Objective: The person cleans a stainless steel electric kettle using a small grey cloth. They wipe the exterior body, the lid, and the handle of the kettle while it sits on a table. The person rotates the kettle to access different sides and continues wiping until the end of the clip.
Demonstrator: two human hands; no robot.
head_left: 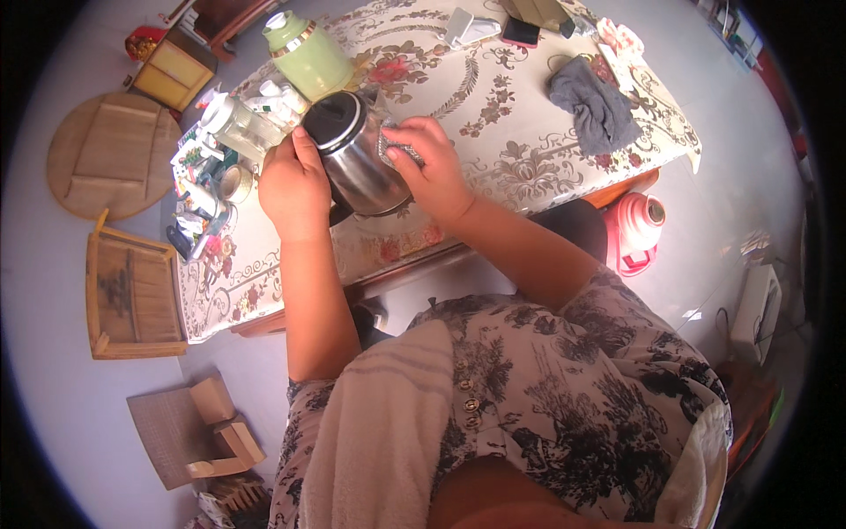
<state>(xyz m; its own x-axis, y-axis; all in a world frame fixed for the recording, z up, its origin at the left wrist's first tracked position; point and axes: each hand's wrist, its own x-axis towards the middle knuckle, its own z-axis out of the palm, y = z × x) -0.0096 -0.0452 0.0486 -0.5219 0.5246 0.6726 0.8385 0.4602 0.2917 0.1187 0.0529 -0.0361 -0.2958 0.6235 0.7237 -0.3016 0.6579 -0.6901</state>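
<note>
A stainless steel electric kettle (363, 172) with a black lid is held over the near left part of the table, tilted a little. My left hand (295, 189) is closed round its black handle, which is mostly hidden under the palm. On the kettle's right side, my right hand (434, 166) presses a silvery mesh scouring pad (386, 145) against the metal, with thumb and fingers bent round the pad. Just behind the kettle stands a light green thermos flask (310, 63). A clear glass jug (236, 128) is close to the left of my left hand.
The table wears a flowered cloth (529, 167). A grey cloth (592, 108) lies crumpled at right, with a phone (520, 33) farther back. Small bottles and a bowl (236, 183) crowd the left edge. A pink thermos (638, 220) stands on the floor beside the table.
</note>
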